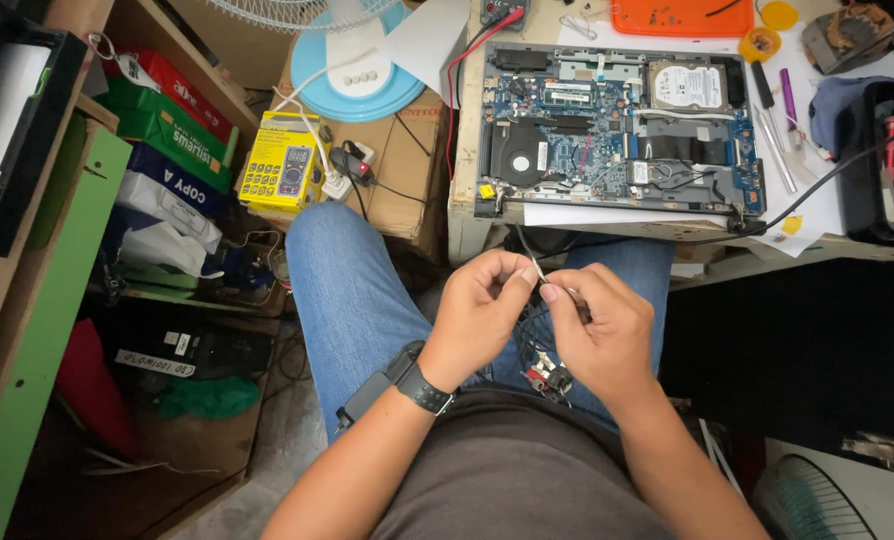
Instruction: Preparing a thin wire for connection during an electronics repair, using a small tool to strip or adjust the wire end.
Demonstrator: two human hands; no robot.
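Both your hands meet over your lap, just below the near edge of the worktop [487,225]. Your left hand [479,310] has thumb and forefinger pressed together on a thin, pale wire end [537,268] that sticks up between the two hands. Your right hand [599,325] is curled, its fingertips pinching the same wire a little lower down, though what else it may hold inside the curl is hidden. The two pinches almost touch.

From under your right hand thin black leads [527,335] loop down to a small cluster of connectors [549,378] with red and metal parts, which hangs just below your hands against your jeans.

Judge the wire as very light and limp: it will not hold a shape, and it will flop wherever you are not gripping it. The bare end looks fine enough to kink or fray, so hold it close to the tip with fingertips only, and keep the second grip near the first, on the insulated part if you can. The connector cluster is the only weight on it and will tug downward; support it on your thigh instead of letting it swing from the strand.

Beyond your hands, on the worktop, lies an opened laptop [617,135] with its circuit board exposed. To the left of your left hand, past your knee, a yellow multimeter [282,162] rests on a cardboard box [407,170].
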